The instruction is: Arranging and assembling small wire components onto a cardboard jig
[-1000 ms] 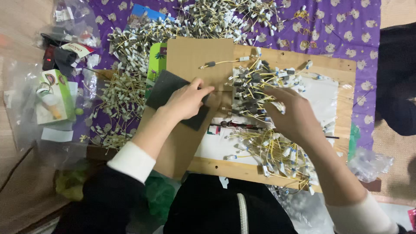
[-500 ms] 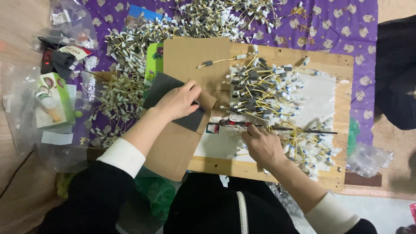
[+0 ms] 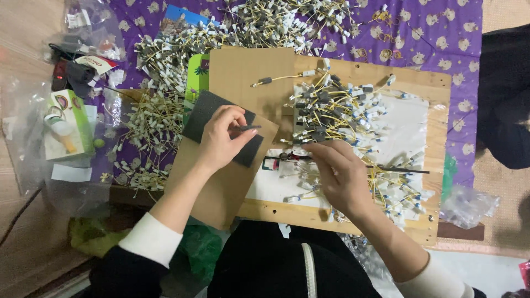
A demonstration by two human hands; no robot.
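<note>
Left hand [image 3: 221, 140] resting on a dark grey abrasive sheet [image 3: 221, 129] near the left edge of the wooden board [image 3: 436, 88], fingers pinched shut on a small grey-tipped piece; right hand [image 3: 339, 176] at the board's middle, fingers curled onto a short yellow wire with white end caps [image 3: 301, 196], exact grip unclear. Judged well short of done: tangled heap of like wires [image 3: 331, 107] still crowding the board, larger piles [image 3: 165, 60] spread beyond on the purple patterned cloth [image 3: 430, 33], plastic bags [image 3: 33, 138] at far left.

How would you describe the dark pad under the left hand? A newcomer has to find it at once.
Start at the wooden board on the purple cloth. A brown cardboard sheet overlaps its left end, and on that lies the dark grey pad, partly under the left hand. It is the only flat, dark, grainy rectangle there; the rest is yellow wires.
</note>
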